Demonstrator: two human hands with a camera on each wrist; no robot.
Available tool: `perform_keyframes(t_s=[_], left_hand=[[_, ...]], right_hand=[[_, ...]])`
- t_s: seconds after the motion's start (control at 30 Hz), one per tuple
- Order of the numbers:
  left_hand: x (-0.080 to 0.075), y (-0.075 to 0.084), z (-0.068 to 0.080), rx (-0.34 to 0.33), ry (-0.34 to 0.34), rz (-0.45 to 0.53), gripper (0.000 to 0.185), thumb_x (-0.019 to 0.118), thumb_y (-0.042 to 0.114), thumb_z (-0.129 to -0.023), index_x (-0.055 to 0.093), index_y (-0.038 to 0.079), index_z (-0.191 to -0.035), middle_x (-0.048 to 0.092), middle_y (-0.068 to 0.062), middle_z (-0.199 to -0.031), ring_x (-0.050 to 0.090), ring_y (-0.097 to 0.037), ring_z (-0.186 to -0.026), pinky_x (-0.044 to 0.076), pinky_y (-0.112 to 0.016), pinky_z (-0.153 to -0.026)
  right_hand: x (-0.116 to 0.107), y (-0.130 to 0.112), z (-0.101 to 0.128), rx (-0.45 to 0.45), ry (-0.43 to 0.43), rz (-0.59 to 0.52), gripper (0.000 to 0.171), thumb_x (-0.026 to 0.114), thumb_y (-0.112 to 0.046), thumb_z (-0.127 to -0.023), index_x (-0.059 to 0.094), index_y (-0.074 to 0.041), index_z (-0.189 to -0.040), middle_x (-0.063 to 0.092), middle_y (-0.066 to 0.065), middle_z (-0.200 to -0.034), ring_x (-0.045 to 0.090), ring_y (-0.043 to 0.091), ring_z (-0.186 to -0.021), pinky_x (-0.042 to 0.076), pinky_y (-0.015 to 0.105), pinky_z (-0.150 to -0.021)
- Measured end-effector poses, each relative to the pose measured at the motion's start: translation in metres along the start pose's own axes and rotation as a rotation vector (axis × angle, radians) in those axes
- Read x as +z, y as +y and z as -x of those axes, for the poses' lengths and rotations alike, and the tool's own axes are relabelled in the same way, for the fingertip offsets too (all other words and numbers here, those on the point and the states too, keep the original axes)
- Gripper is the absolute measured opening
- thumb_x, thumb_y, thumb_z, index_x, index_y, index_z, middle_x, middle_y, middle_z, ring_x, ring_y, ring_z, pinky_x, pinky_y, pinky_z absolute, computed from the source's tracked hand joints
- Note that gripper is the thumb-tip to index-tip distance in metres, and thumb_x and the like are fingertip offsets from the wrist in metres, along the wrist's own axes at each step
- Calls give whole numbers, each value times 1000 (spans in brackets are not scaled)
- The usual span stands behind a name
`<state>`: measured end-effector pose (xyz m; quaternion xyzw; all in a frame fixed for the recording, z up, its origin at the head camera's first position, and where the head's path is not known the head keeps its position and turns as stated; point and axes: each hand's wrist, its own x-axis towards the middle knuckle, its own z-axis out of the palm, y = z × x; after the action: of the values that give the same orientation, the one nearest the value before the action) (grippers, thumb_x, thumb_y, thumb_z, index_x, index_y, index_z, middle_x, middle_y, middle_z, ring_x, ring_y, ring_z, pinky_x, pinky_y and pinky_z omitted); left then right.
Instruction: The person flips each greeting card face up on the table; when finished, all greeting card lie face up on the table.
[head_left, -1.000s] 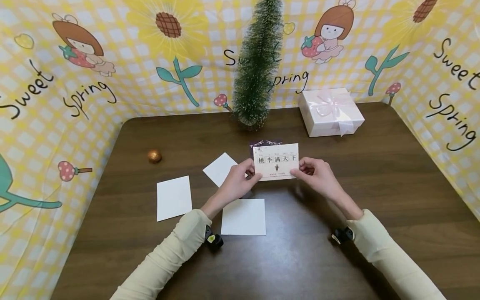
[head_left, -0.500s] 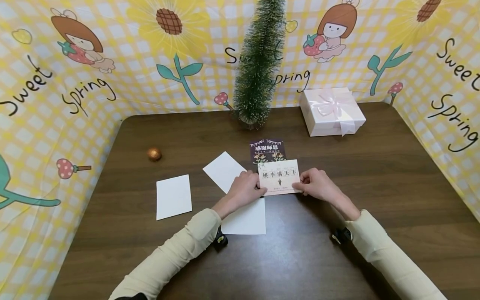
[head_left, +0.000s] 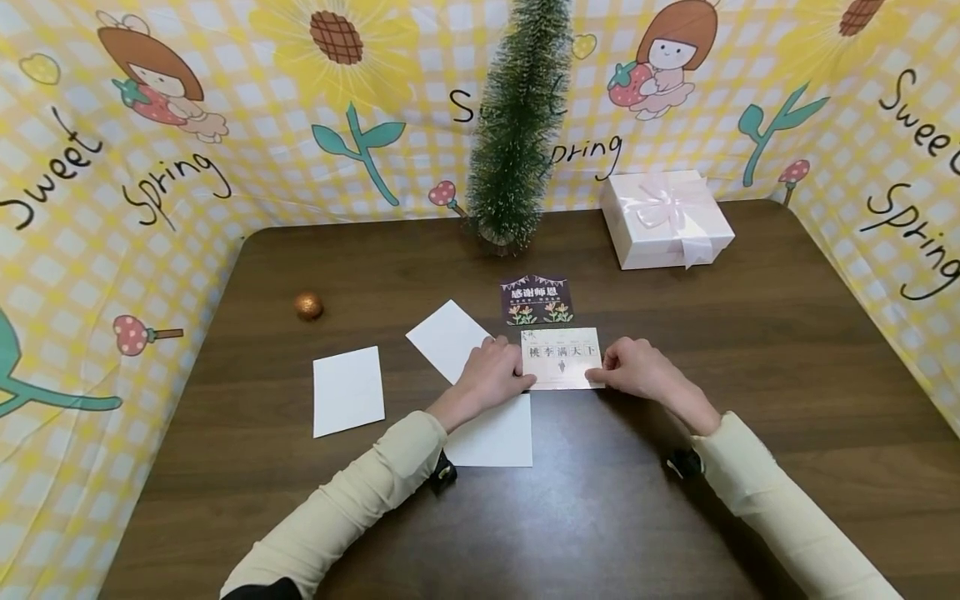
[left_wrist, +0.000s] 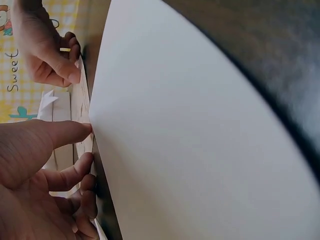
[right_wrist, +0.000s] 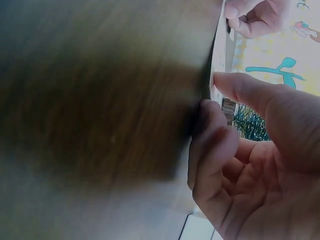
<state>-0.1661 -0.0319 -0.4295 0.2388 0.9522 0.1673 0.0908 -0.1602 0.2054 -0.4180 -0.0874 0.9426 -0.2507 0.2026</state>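
Change: the pale card point(head_left: 562, 357) has come down from mid-air to lie near the table's point(head_left: 750, 350) middle, uncovering the dark card point(head_left: 536, 300)
Left hand point(head_left: 491, 375): pinches the pale card's left edge
Right hand point(head_left: 637, 369): pinches its right edge

Table point(head_left: 675, 517): dark wood grain, slight sheen. Printed card point(head_left: 562, 358) and blank sheets point(head_left: 347, 392): matt paper. Gift box point(head_left: 667, 221) has a satin ribbon; backdrop point(head_left: 150, 167) is printed cloth.

Bright even head view, soft shadows, curved edges, blurred dim right-wrist view
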Motion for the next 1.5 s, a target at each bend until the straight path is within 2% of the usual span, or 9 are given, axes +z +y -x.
perform_keyframes(t_s=[0.27, 0.43, 0.57, 0.73, 0.87, 1.03, 1.13, 1.33, 1.5], left_hand=[[-4, -3, 4, 22, 14, 32, 41, 69, 31, -90, 56, 15, -54, 50, 0, -70, 47, -24, -76, 40, -38, -67], [-9, -10, 13, 52, 71, 91, 29, 66, 25, -92, 58, 12, -67, 52, 0, -72, 48, -23, -76, 40, -36, -67], [-19, -24, 20, 40, 119, 88, 20, 65, 21, -93, 60, 11, -76, 55, -3, -78, 51, -25, -79, 43, -38, -69], [-35, -52, 31, 28, 184, 30, 9, 60, 11, -93, 65, 4, -89, 60, -10, -86, 55, -32, -87, 46, -47, -75], [-48, -76, 41, -8, 226, -26, 13, 58, 8, -93, 65, 0, -99, 62, -16, -98, 55, -38, -96, 45, -53, -80], [-55, -96, 55, -65, 227, -77, 20, 53, 7, -95, 65, -4, -107, 63, -19, -108, 55, -40, -102, 44, -55, -84], [-54, -102, 62, -75, 191, -117, 20, 53, 5, -95, 66, -4, -106, 63, -20, -111, 56, -41, -104, 45, -56, -85], [-51, -107, 69, -84, 82, -201, 25, 54, 6, -95, 66, -2, -115, 59, -17, -126, 53, -42, -115, 44, -57, -90], [-54, -107, 73, -92, 54, -255, 26, 54, 6, -94, 65, -2, -117, 58, -15, -128, 51, -39, -117, 42, -55, -91]], right_hand=[[1, -2, 1, -27, 19, 40, 30, 69, -31, -89, 65, -8, -70, 52, -2, -60, 45, 13, -54, 34, 26, -51], [-1, -8, 7, -99, 84, 18, 36, 65, -33, -92, 59, -11, -65, 45, -4, -55, 43, 12, -52, 33, 27, -51], [-1, -22, 8, -191, 158, 19, 30, 67, -31, -92, 57, -13, -69, 46, -4, -56, 43, 12, -52, 34, 27, -51], [4, -45, 0, -362, 251, 85, 20, 69, -28, -90, 65, -9, -91, 65, 2, -80, 59, 16, -70, 50, 35, -63], [11, -64, -15, -488, 286, 197, 37, 71, -30, -89, 64, -4, -113, 66, 11, -108, 63, 25, -99, 53, 44, -81], [14, -86, -40, -658, 254, 396, 57, 75, -30, -86, 56, -1, -131, 59, 16, -130, 55, 32, -122, 45, 48, -99], [15, -97, -53, -722, 212, 496, 65, 75, -30, -86, 51, 0, -138, 53, 17, -139, 50, 34, -128, 43, 49, -101], [16, -111, -70, -752, 102, 613, 73, 74, -32, -86, 43, 0, -144, 45, 18, -147, 43, 33, -135, 40, 49, -105], [17, -120, -77, -754, 27, 691, 76, 74, -34, -86, 41, 0, -146, 42, 16, -150, 41, 32, -137, 37, 49, -107]])
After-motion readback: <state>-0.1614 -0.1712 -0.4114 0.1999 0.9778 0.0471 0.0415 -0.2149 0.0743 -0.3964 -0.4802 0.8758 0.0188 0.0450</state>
